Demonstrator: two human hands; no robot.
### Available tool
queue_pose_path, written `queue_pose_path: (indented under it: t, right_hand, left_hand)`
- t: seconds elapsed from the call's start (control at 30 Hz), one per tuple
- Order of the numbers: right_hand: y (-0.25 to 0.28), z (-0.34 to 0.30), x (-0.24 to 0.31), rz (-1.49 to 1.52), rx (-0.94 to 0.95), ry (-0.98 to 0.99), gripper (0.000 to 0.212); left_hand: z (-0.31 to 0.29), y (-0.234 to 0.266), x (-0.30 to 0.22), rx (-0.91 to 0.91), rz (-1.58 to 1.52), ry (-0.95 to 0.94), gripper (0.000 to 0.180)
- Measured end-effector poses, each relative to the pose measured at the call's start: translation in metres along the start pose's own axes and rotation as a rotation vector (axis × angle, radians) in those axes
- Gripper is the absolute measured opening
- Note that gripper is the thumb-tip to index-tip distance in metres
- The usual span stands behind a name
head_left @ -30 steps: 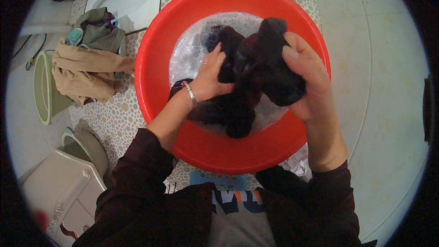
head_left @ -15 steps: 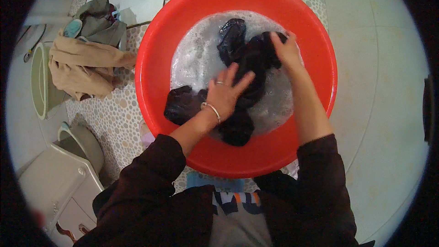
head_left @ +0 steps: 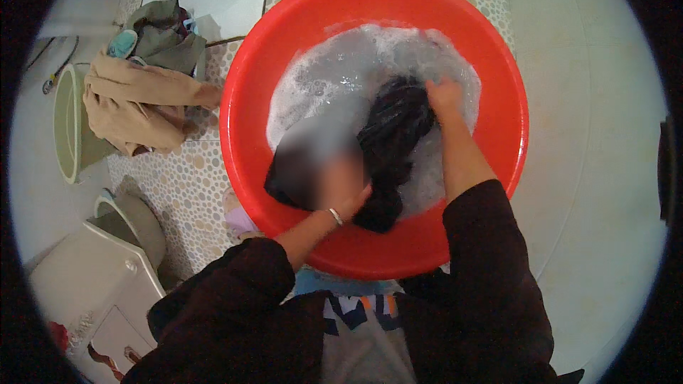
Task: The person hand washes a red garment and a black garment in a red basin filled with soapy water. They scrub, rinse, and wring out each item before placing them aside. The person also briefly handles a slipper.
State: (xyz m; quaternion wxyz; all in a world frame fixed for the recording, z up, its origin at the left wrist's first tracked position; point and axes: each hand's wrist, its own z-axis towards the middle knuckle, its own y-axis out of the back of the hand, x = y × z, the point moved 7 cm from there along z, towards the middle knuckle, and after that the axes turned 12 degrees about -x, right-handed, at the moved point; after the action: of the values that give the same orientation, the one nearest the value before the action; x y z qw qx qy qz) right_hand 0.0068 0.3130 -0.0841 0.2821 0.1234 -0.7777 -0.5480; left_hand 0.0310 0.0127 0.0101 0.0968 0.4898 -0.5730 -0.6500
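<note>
The washing step is in hand: the dark garment (head_left: 395, 146) is lying in the soapy water (head_left: 334, 75) inside the red basin (head_left: 242, 114) on the pebble-patterned floor (head_left: 185, 185). The right hand (head_left: 445, 96) is pressing down on the garment's far end with fingers curled into the cloth, while the left hand (head_left: 341, 185) is lying on its near end, blurred, so its grip cannot be told. The next move is likely calling for both hands to bunch the wet cloth together, keeping it inside the basin rim.
</note>
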Motion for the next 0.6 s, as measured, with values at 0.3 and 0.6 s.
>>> queue_pose_path:
  t: [0.3,0.6]
  right_hand:
    - [0.069,-0.196,0.035,0.559,0.109,0.554,0.025]
    - [-0.036,-0.183,0.082,0.325,-0.101,0.31,0.021]
  left_hand:
    - [0.037,-0.028,0.066,-0.298,-0.262,0.068,0.038]
    - [0.058,-0.02,0.039,-0.011,-0.4,0.134,0.028]
